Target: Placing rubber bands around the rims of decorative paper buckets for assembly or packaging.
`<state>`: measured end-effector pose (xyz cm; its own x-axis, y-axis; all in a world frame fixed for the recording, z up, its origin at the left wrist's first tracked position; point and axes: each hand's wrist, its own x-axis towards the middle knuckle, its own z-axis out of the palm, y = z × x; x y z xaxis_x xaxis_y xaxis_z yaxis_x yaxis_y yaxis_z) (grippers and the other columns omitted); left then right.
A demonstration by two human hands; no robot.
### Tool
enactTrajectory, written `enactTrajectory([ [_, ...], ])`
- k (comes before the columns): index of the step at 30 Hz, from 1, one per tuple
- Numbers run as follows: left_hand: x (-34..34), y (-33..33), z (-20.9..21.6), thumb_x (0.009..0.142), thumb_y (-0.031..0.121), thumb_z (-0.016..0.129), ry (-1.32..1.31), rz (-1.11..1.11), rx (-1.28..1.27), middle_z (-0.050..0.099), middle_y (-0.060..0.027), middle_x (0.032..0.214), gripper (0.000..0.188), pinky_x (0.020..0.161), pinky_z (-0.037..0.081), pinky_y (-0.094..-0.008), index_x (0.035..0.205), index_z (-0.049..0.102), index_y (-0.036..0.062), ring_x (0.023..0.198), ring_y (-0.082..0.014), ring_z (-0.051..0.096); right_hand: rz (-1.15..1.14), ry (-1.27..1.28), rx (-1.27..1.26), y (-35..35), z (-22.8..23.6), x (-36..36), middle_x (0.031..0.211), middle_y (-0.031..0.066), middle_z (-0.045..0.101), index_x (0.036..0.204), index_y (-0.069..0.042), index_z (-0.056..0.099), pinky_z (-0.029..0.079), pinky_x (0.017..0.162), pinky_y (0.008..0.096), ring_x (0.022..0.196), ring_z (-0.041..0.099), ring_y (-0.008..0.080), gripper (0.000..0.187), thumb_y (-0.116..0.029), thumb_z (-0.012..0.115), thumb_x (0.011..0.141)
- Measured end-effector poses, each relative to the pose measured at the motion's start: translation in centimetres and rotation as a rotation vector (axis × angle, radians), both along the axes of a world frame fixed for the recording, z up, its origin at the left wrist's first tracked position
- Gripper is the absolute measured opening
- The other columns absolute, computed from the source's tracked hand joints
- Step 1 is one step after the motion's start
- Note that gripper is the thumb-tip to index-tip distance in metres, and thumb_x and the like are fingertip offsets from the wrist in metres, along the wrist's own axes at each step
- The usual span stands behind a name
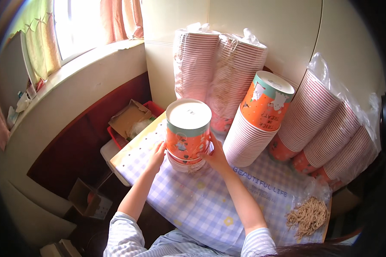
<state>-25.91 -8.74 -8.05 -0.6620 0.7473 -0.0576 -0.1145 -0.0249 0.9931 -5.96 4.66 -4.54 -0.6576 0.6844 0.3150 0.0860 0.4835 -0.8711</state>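
Directly ahead of me stands a short stack of upside-down paper buckets [188, 143], orange with a teal band and a pale round base on top. My left hand [158, 153] is against its left side, fingers partly hidden behind the wall. On the right side, my right hand [215, 155] curls round the bucket with the thumb toward me. A few white rims show beneath the orange wall, with some twine at the bottom. Right of it rises a taller stack of paper buckets [253, 139], upside down, its top one showing the same orange and teal print.
Bagged bucket stacks [195, 64] stand at the back against the wall, and more bagged stacks [326, 124] lean at the right. A heap of tan twine [308, 216] lies on the checked tablecloth [193, 201] near the right edge. Cardboard boxes [88, 200] sit low at left.
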Motion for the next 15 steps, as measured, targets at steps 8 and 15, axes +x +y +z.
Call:
enactTrajectory([
  [8,-0.5,0.9,-0.2,0.091,0.027,0.044,0.277,0.132,0.042,0.058,-0.0130,0.103,0.035,0.087,0.038,-0.0314,0.107,0.055,-0.0022,0.099,-0.0213,0.051,-0.070,0.074,-0.015,-0.5,0.6,-0.4,0.120,0.0164,0.039,0.137,-0.011,0.027,0.037,0.092,0.0364,0.115,0.038,0.0286,0.096,-0.035,0.079,0.061],
  [15,0.2,0.7,1.8,0.090,0.026,0.045,0.212,0.111,-0.011,0.059,-0.0122,0.102,0.034,0.084,0.039,-0.0307,0.106,0.055,-0.0026,0.096,-0.0191,0.052,-0.177,0.005,0.040,-2.0,0.2,-0.3,0.120,0.0162,0.038,0.136,-0.007,0.026,0.038,0.092,0.0362,0.115,0.039,0.0277,0.095,-0.037,0.078,0.062],
])
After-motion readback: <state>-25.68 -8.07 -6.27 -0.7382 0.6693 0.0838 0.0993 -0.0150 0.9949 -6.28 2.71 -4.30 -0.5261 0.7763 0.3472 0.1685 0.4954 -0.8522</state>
